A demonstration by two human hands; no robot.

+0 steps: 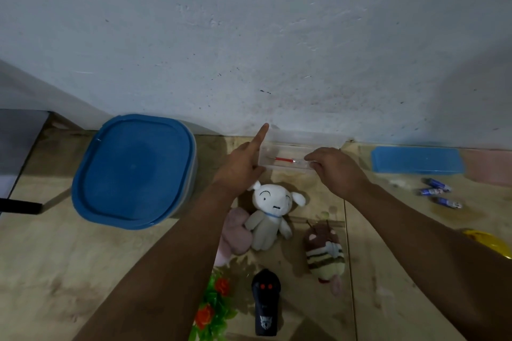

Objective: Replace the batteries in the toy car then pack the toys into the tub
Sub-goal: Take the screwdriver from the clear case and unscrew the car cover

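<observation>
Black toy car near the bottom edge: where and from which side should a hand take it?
Grip the black toy car across its narrow middle, coming from above. It lies flat and lengthwise on the floor, with both long sides free; the plastic flowers sit close on its left.

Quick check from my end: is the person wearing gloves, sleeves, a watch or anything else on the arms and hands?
No. The left hand and right hand are bare, with no gloves, rings or watch visible. Both forearms are uncovered as far as the frame shows; no sleeve edge comes into view.
</observation>
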